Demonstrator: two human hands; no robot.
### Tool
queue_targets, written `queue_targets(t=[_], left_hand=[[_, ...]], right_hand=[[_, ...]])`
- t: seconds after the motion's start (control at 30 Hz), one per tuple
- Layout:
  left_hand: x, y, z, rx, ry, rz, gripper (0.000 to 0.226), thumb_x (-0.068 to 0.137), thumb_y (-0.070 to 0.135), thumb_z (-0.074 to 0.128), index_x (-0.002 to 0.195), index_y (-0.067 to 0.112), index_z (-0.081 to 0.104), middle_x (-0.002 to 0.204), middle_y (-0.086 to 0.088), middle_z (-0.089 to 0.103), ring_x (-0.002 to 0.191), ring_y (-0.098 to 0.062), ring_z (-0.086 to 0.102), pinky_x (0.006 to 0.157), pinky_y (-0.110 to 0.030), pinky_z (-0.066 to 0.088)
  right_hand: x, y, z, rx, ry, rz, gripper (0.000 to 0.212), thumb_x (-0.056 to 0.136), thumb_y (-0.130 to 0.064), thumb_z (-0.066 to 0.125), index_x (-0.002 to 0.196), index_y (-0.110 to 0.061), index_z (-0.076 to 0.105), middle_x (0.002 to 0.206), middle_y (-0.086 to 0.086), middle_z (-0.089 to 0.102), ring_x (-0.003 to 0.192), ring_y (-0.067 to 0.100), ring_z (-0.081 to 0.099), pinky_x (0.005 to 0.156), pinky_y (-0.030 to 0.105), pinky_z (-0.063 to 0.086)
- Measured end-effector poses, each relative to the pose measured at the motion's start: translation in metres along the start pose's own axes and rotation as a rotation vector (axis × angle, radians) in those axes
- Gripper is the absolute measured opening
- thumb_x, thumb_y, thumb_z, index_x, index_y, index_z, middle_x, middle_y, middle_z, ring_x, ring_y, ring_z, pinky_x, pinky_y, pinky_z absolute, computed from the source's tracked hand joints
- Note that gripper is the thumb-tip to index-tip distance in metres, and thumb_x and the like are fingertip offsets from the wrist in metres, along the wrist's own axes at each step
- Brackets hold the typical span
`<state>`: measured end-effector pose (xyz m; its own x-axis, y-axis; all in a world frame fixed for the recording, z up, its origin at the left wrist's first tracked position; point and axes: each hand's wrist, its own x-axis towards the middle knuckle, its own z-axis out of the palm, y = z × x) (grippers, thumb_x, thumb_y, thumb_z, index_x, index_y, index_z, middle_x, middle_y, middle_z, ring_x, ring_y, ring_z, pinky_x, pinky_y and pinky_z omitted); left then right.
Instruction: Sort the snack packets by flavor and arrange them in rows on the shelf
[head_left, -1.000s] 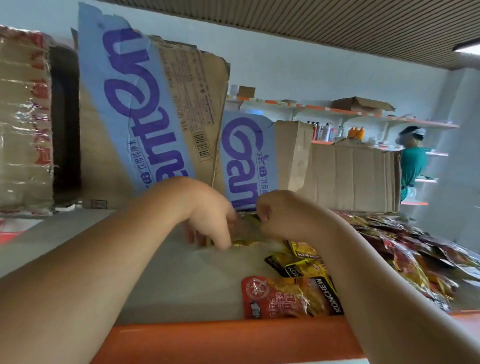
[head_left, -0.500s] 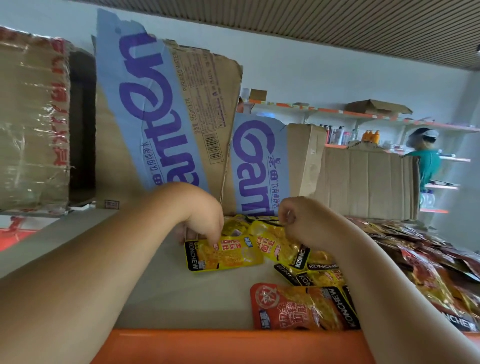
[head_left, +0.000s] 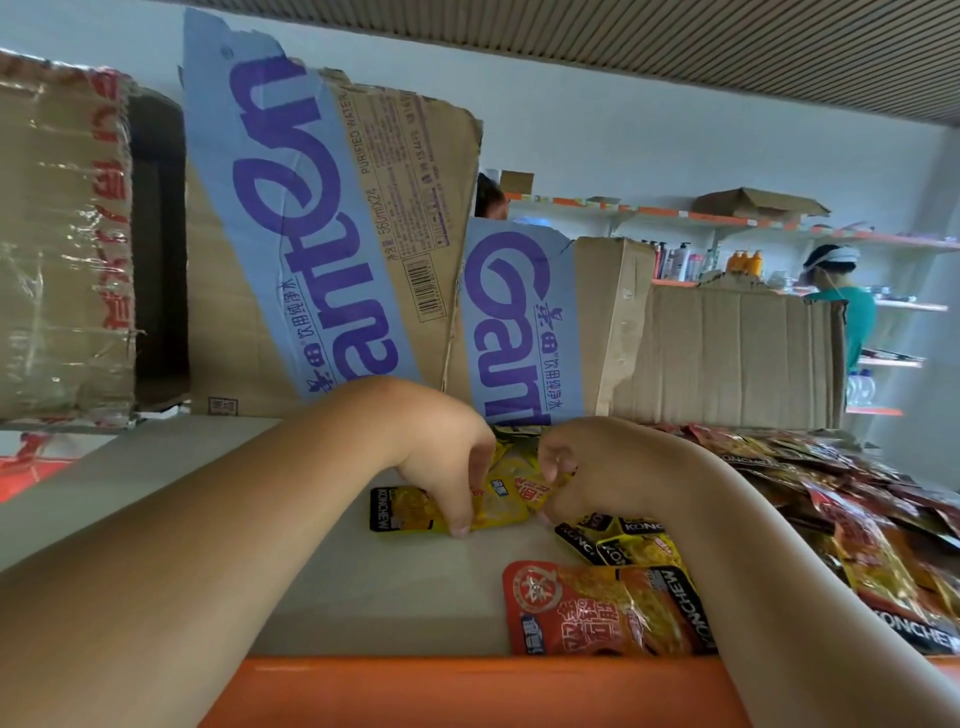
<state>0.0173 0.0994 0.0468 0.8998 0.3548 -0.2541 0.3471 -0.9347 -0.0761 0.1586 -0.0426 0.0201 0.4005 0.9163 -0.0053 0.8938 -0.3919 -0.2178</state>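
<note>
Up on the grey shelf (head_left: 171, 488), both hands work at a small cluster of yellow packets (head_left: 506, 493) lying near the middle, just in front of the blue-and-brown cardboard boxes (head_left: 311, 234) that stand along the back. The left hand (head_left: 441, 452) curls downward with its fingertips pressed on one yellow packet (head_left: 410, 512) that lies flat with its black end to the left. The right hand (head_left: 576, 467) is bunched into a loose fist, fingers pinched on the edge of another yellow packet beside it. Nearer the orange front lip (head_left: 467, 691), an orange-red packet (head_left: 597, 608) lies flat, touching more yellow ones (head_left: 639, 551) just behind it. To the right, a loose heap of dark red packets (head_left: 857, 499) spreads across the shelf. Far behind, a person in a teal top (head_left: 852, 312) stands at wall shelving.
</note>
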Motion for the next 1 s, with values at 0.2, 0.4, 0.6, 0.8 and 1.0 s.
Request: queue_targets(t=[0.2, 0.4, 0.6, 0.8, 1.0], left_hand=[[-0.007, -0.013, -0.008, -0.095, 0.157, 0.027, 0.035, 0.074, 0.055, 0.077, 0.102, 0.04, 0.062, 0.098, 0.015, 0.061, 0.086, -0.008, 0.06, 0.065, -0.03, 0.05], [-0.013, -0.027, -0.011, -0.186, 0.42, 0.015, 0.035, 0.063, 0.058, 0.07, 0.094, 0.05, 0.057, 0.092, 0.023, 0.062, 0.081, -0.002, 0.06, 0.063, -0.028, 0.05], [-0.036, -0.016, -0.011, -0.084, 0.78, 0.046, 0.037, 0.065, 0.062, 0.07, 0.094, 0.046, 0.055, 0.086, 0.019, 0.06, 0.076, -0.003, 0.057, 0.064, -0.03, 0.051], [-0.083, -0.009, 0.005, 0.067, 0.924, -0.032, 0.038, 0.075, 0.061, 0.071, 0.103, 0.038, 0.061, 0.096, 0.016, 0.06, 0.09, -0.005, 0.054, 0.077, -0.031, 0.051], [-0.135, 0.003, 0.026, 0.121, 1.044, -0.183, 0.043, 0.076, 0.054, 0.076, 0.112, 0.031, 0.067, 0.107, 0.013, 0.069, 0.1, -0.016, 0.06, 0.091, -0.034, 0.049]], right_hand=[[0.004, 0.016, -0.005, 0.172, 0.239, 0.027, 0.029, 0.071, -0.039, 0.08, 0.09, -0.037, 0.058, 0.104, -0.017, 0.057, 0.089, 0.008, 0.06, 0.072, 0.03, 0.053], [0.007, 0.02, -0.007, 0.28, 0.405, 0.059, 0.034, 0.066, -0.038, 0.078, 0.091, -0.037, 0.055, 0.096, -0.013, 0.06, 0.081, 0.012, 0.062, 0.067, 0.033, 0.054], [0.004, 0.017, -0.016, 0.34, 0.628, 0.018, 0.027, 0.075, -0.032, 0.078, 0.093, -0.031, 0.058, 0.105, -0.006, 0.059, 0.084, 0.015, 0.057, 0.057, 0.026, 0.038], [-0.004, 0.0, -0.015, 0.423, 0.73, -0.175, 0.025, 0.076, -0.023, 0.076, 0.092, -0.033, 0.06, 0.098, -0.009, 0.055, 0.078, 0.013, 0.058, 0.057, 0.023, 0.039], [-0.019, -0.023, -0.015, 0.344, 0.755, -0.385, 0.035, 0.075, -0.016, 0.078, 0.106, -0.024, 0.065, 0.106, -0.003, 0.054, 0.098, 0.022, 0.055, 0.077, 0.032, 0.045]])
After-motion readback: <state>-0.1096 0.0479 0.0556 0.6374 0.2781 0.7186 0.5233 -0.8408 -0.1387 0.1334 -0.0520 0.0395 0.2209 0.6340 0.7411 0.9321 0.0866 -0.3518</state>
